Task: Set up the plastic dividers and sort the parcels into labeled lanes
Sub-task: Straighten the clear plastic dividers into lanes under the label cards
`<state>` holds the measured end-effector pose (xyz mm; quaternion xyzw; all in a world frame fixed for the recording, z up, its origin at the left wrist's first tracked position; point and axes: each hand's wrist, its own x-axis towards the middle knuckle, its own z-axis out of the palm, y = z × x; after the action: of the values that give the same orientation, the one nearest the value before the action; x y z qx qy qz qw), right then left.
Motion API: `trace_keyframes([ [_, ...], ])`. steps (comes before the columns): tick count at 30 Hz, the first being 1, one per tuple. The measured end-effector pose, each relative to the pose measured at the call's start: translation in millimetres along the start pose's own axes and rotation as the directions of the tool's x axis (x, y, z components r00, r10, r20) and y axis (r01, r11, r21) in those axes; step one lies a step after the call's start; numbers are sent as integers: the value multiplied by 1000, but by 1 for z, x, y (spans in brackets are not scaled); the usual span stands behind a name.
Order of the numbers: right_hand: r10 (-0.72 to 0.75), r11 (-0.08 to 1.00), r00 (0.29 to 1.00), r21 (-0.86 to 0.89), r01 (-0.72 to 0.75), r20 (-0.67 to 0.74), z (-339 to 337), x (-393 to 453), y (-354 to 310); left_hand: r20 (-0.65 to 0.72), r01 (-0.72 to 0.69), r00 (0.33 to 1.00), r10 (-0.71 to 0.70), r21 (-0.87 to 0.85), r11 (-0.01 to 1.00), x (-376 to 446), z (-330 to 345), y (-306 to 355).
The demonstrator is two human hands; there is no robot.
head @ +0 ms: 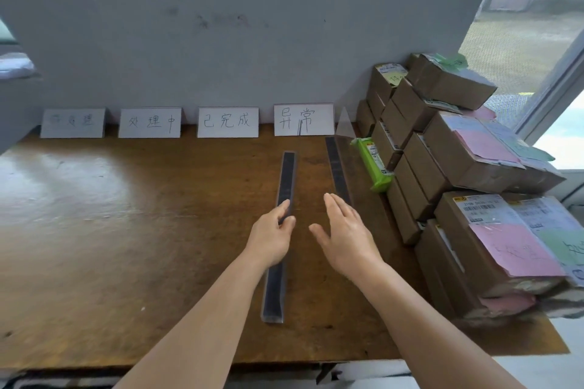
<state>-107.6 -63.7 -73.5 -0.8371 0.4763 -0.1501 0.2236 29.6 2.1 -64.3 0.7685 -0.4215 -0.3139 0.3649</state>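
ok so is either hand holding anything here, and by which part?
The left hand pinches the near divider strip around its middle, thumb and fingers on opposite edges. The right hand is open and holds nothing, beside the second strip.

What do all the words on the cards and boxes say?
"处理中" on the second white card.
"已完成" on the third white card.
"异常" on the fourth white card.
First white card: writing too faint to read.
Near parcel label: starts "2109", the rest too blurred.
Green packet, the other parcel labels and the pink and green notes: too small or blurred.
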Motion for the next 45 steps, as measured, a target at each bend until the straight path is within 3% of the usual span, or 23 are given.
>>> trace_keyframes([
  [8,-29,996,987,83,16,156,16,-6,-17,-9,-52,999,53,46,998,3,-4,-11],
  [14,-5,992,972,123,-25,233,14,-8,-32,-208,-72,971,121,230,971,0,-8,-8],
  [24,28,997,979,61,-41,202,23,-14,-54,-365,13,930,31,119,993,-24,-39,-26],
  [32,52,996,988,-83,-40,142,32,-2,-79,-478,147,878,-36,197,969,-28,-90,-63],
  [38,61,984,992,-173,-41,112,42,19,-101,-441,173,896,-41,264,949,-22,-120,-86],
  [45,99,982,994,-163,-91,44,48,44,-109,-354,93,935,-27,170,981,-17,-123,-90],
])
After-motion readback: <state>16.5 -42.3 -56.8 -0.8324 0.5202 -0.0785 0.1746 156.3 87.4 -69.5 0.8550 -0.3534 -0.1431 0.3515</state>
